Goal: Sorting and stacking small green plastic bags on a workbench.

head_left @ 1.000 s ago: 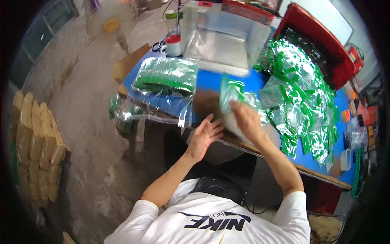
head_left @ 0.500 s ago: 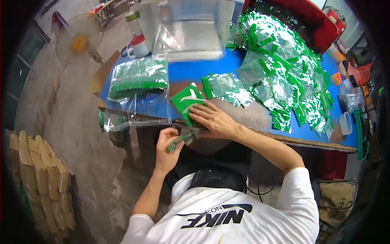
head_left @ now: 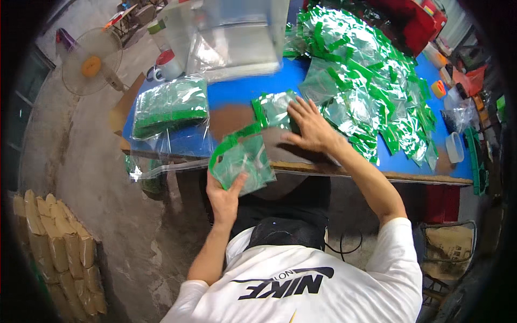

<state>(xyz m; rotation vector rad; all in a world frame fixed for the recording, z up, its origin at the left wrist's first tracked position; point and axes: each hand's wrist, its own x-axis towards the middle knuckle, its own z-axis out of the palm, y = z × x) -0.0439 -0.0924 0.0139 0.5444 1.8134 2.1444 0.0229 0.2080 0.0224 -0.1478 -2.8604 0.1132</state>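
Observation:
My left hand is at the table's front edge, its thumb and fingers closed on a clear plastic bag with a green band along its top. The band curves up toward the table, and I cannot tell whether it is one bag or a few together. Farther right, my right hand lies palm down with fingers stretched out. Its fingertips touch a small group of clear, green-banded bags. Close beyond its fingers rises a big loose heap of the same bags.
On the blue table, a neat stack of green-banded bags lies at the left in a large clear bag. Behind it stand a mug and a translucent box. A fan and brown packets are at the left.
My right hand has left the green piece near the edge and moved right and away onto the loose bags. My left hand has risen, and the bag in it now hangs spread out.

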